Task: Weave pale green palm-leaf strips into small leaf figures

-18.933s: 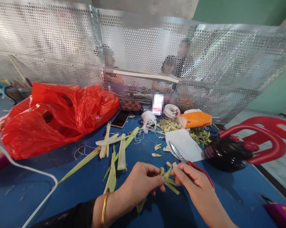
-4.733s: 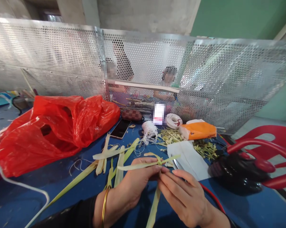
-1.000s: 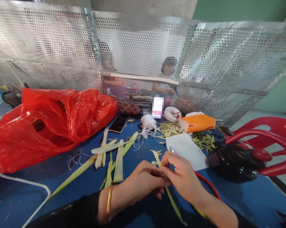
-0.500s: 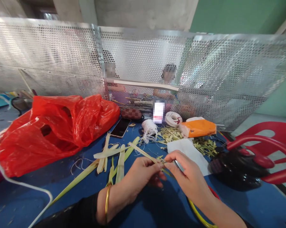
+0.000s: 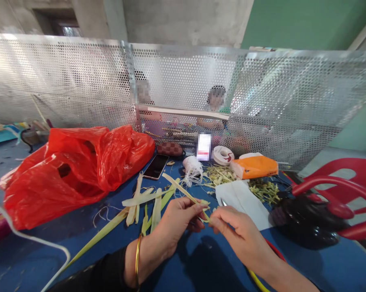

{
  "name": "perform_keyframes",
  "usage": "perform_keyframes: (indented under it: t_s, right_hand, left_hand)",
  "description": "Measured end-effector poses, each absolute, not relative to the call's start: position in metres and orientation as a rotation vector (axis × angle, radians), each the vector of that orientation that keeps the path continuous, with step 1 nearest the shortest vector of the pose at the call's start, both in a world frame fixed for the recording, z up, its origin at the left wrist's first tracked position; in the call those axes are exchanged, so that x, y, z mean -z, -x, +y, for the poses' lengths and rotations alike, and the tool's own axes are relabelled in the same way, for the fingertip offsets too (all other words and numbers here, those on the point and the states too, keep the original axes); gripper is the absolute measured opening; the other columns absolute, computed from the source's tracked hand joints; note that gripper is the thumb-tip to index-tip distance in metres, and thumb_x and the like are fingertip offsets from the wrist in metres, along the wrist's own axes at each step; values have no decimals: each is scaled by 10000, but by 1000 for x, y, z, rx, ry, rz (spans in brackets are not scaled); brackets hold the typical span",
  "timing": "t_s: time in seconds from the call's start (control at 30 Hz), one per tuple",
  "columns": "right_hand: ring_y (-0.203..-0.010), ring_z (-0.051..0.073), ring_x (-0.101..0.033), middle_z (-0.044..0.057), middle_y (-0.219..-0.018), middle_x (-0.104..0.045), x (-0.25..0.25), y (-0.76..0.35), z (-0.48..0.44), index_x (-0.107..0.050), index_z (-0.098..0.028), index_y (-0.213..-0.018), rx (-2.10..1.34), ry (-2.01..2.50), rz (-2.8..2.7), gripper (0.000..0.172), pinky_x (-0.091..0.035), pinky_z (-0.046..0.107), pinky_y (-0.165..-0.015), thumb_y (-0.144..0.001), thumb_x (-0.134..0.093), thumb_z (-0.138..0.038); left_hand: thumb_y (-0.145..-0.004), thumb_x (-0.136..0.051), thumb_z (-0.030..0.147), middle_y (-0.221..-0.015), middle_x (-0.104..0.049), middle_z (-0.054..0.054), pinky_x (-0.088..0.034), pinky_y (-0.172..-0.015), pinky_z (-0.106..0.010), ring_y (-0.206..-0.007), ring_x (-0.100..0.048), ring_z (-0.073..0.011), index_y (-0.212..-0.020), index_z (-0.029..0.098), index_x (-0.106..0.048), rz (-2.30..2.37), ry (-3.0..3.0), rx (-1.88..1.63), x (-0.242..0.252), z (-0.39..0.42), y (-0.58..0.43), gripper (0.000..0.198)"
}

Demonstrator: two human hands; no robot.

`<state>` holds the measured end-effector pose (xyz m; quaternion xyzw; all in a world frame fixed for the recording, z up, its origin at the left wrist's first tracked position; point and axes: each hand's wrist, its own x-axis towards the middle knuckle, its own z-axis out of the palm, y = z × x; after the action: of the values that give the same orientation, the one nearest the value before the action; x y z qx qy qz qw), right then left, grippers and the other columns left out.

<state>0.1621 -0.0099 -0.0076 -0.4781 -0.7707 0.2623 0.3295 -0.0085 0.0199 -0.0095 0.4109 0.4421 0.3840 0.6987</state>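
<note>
Left hand (image 5: 176, 219) and right hand (image 5: 237, 233) meet fingertip to fingertip above the blue table (image 5: 292, 263), each pinching the same narrow palm-leaf strip (image 5: 183, 190). From the pinch, the strip slants up and left, above the loose leaf pieces (image 5: 146, 200) lying on the table.

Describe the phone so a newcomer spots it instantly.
Find the big red plastic bag at the left of the blue table. Beside its right end lies the phone. It is the only flat, dark, glossy rectangle among pale leaf strips and a white string bundle.
</note>
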Motion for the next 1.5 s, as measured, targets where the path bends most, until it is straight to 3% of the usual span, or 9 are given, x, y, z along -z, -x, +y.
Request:
perform_keyframes:
  t_s: [0.13, 0.3, 0.53, 0.63, 0.83, 0.93, 1.1, 1.3, 1.5]
  right_hand:
    - [-797, 204, -618, 32, -789, -659, 10, -170, 4, -646, -193, -852, -922, 1324, -1769, 274, -465, 287, -735, -927, -443, -362]
    - [-970, 233, -600, 66, -991, -655, 18, -166, 8, -669, -193, -920, -960, 1127, -1793, 147, -451, 330, -868, -850, -593, -298]
    - [-744, 187, -576, 18, -755, -597, 26, -159, 2, -585, -186, -723, -874, 1057, -1820, 174, -456, 300, -690, -882, -523, -220]
    - [-655, 168, -546, -2, -683, -559, 28, -160, 2, -530, -199, -688, -685, 1080, -1952, 219, -431, 282, -612, -893, -464, -161]
    - [-703, 183, -549, 24, -696, -583, 34, -163, 7, -556, -198, -711, -230, 1049, -2180, 230, -400, 362, -802, -894, -434, -129]
    - [-720, 183, -554, 35, -727, -605, 37, -163, 8, -578, -195, -776, -97, 1050, -2237, 216, -394, 355, -821, -874, -418, -86]
    - [-648, 167, -519, 4, -653, -544, 35, -162, 8, -523, -200, -687, -125, 1081, -2202, 235, -395, 335, -782, -820, -404, -47]
    - [-648, 167, -499, 3, -660, -525, 40, -162, 8, -510, -200, -688, -83, 1078, -2205, 226, -400, 347, -787, -852, -407, -84]
    - [-644, 161, -521, -1, -652, -535, 48, -164, 13, -500, -201, -674, -65, 1055, -2185, 235, -410, 349, -794, -867, -416, -97]
  left_hand:
    - [-787, -609, 480, -648, -659, -40, -413, -480, -202, -474, -571, -97, -799, 121, -632, 900, -822, -823, 8, 19, 11, 361]
    - [-750, -683, 376, -656, -663, -41, -418, -475, -204, -455, -555, -91, -815, 110, -636, 811, -774, -774, 9, 14, 9, 278]
    - [-766, -660, 382, -697, -674, -39, -440, -473, -193, -472, -564, -86, -847, 108, -654, 686, -714, -712, 11, 12, 9, 286]
    - [-783, -649, 348, -702, -682, -46, -439, -470, -183, -472, -567, -81, -869, 100, -656, 670, -701, -705, 14, 12, 9, 262]
    - [-773, -646, 279, -578, -645, -27, -392, -440, -166, -416, -541, -72, -748, 99, -636, 751, -713, -750, 21, 13, 6, 182]
    - [-789, -634, 301, -592, -647, -32, -411, -463, -179, -435, -549, -81, -737, 101, -631, 779, -710, -751, 20, 12, 5, 206]
    - [-873, -472, 394, -671, -684, -90, -451, -510, -218, -500, -609, -128, -808, 88, -650, 800, -635, -715, 13, 10, 6, 361]
    - [-782, -596, 277, -663, -689, -79, -428, -481, -189, -485, -595, -108, -765, 99, -630, 822, -723, -709, 17, 10, 5, 182]
    - [-782, -605, 272, -652, -676, -61, -428, -490, -183, -502, -598, -102, -791, 99, -635, 843, -753, -736, 14, 8, 3, 176]
